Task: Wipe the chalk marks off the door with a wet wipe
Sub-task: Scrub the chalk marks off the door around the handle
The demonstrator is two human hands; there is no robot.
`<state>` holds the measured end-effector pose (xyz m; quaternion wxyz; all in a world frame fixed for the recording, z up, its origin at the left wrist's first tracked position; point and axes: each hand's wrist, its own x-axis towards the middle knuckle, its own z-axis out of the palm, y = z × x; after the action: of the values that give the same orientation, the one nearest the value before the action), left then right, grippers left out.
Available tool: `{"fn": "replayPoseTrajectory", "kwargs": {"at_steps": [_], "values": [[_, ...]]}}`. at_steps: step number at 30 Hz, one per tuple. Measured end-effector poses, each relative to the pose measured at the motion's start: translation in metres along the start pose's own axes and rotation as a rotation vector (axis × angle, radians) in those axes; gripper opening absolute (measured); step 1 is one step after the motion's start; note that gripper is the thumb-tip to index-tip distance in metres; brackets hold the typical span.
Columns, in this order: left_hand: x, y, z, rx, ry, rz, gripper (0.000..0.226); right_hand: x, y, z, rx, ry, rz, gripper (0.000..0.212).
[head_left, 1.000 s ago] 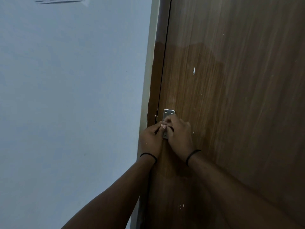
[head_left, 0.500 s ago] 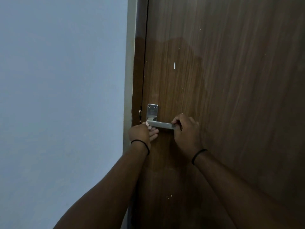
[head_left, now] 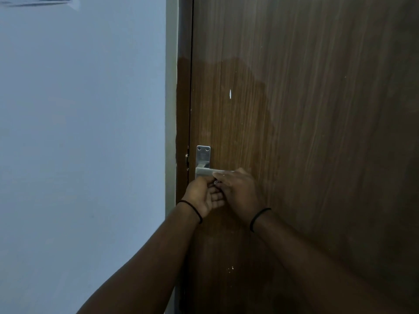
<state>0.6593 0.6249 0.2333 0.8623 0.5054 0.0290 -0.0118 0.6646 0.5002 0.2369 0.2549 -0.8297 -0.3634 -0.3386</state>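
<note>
Chalk marks (head_left: 230, 94) show as a small white streak on the brown door (head_left: 317, 109) above the handle, with white specks (head_left: 230, 269) lower down. We cannot make out the wet wipe for certain; something small and pale sits pinched between our fingertips just below the metal door handle (head_left: 205, 171). Our left hand (head_left: 204, 196) curls its fingers there, our right hand (head_left: 240, 191) meets it, touching the lever. A pale blue wall (head_left: 79, 132) lies left.
</note>
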Motion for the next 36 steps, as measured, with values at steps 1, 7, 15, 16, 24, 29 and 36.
{"fn": "replayPoseTrajectory", "kwargs": {"at_steps": [1,7,15,16,24,29,36], "values": [[-0.001,0.001,-0.003,0.008,-0.022,-0.028,0.033,0.002,0.000,0.000,-0.041,0.035,-0.038,0.020],[-0.004,0.009,-0.027,0.159,0.324,0.142,0.046,0.036,-0.003,0.002,-0.227,0.048,-0.049,0.029],[0.003,0.011,-0.043,0.143,0.605,0.402,0.041,0.049,-0.006,0.040,-0.552,-0.196,-0.476,0.038],[0.003,0.011,-0.044,0.146,0.622,0.413,0.039,0.047,0.000,0.037,-0.576,-0.181,-0.527,0.038],[0.008,0.006,-0.046,0.146,0.620,0.452,0.035,0.024,0.051,-0.009,-0.622,-0.076,-0.762,0.041],[0.006,-0.002,-0.043,0.173,0.576,0.428,0.033,-0.006,0.064,-0.032,-0.487,0.000,-0.505,0.045],[-0.011,-0.015,-0.035,0.311,0.481,0.436,0.028,-0.036,0.042,-0.041,0.207,0.269,0.314,0.020]]}}
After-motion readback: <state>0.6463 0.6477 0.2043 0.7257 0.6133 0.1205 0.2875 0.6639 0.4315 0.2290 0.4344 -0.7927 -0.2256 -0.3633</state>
